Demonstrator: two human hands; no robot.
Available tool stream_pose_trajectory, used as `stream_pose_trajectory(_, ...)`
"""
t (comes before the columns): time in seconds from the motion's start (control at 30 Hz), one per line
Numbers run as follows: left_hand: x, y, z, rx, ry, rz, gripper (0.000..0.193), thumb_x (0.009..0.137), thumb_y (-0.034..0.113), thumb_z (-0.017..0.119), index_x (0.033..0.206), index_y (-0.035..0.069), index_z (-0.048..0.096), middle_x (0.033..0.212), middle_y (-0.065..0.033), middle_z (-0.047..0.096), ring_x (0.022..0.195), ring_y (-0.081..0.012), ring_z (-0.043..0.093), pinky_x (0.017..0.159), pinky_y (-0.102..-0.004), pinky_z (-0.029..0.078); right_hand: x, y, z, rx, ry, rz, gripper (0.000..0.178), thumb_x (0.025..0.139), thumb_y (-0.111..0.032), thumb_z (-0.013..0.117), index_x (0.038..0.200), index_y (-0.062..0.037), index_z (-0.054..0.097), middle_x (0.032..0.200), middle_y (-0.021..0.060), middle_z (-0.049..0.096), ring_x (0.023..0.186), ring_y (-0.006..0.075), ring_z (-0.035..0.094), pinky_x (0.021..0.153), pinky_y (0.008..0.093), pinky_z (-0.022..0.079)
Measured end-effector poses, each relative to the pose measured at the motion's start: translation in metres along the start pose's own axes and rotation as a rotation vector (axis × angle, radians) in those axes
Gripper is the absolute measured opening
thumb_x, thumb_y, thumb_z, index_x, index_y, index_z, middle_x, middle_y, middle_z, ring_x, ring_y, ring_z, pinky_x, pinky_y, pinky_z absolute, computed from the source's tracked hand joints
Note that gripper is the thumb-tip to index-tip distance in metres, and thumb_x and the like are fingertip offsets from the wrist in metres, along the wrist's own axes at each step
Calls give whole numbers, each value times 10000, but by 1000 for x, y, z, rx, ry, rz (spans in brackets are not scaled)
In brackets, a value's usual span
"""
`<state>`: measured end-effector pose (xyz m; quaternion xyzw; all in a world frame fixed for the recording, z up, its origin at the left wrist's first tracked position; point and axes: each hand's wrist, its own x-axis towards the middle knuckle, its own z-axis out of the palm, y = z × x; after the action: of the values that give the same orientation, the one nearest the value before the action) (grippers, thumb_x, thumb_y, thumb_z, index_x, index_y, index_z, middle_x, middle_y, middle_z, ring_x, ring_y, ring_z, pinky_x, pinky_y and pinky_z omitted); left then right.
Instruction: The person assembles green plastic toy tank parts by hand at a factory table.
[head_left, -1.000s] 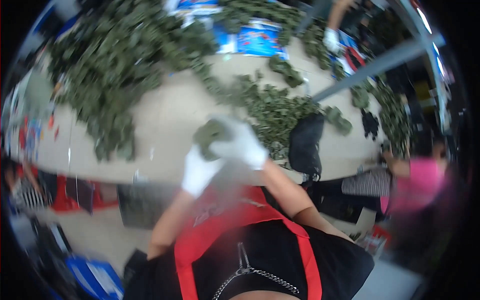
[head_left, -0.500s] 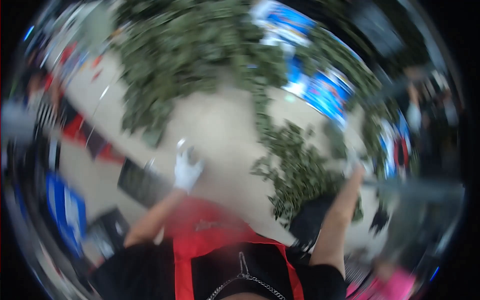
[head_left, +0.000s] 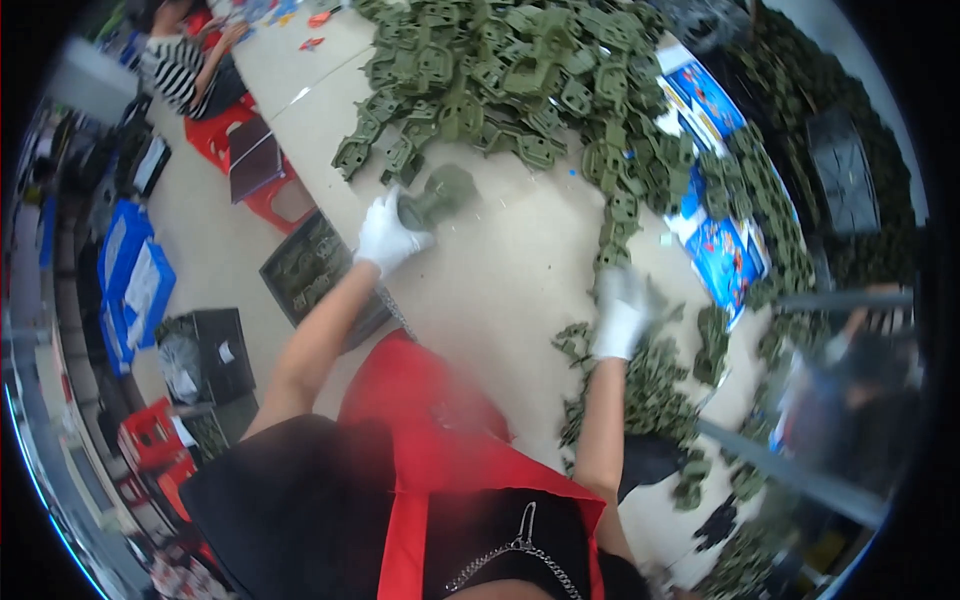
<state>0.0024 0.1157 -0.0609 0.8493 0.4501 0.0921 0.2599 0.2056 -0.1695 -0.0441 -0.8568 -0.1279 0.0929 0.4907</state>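
My left hand, in a white glove, is closed around an olive-green moulded plastic part. That part is smeared by motion and sits just above the table, close to the near edge of the big heap. My right hand, also gloved in white, is over the right side of the table. It lies between a strip of green plastic parts and a heap of smaller green parts. Motion blurs its fingers, so I cannot make out whether they hold anything.
A large heap of olive-green plastic parts covers the table's far side. Blue printed packages lie at the right. A dark crate of parts stands by the table's left edge. Another person sits at the far left near red stools.
The view has turned and sharpened. My left hand, earlier above the bare tabletop, now holds a green part by the heap. My right hand has come inward from the far right to the smaller parts.
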Motion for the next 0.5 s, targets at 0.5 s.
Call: stream_pose_trajectory(0.5, -90, 21, 72, -628, -993, 110, 991, 740, 112, 736, 1499, 36, 104, 1318, -160, 476, 1025, -263, 599, 881, -331, 502, -168, 158, 112, 1345, -436, 870, 641, 784, -11, 551, 1400, 30, 382, 1039, 115, 638, 952, 158, 616, 888, 279, 470)
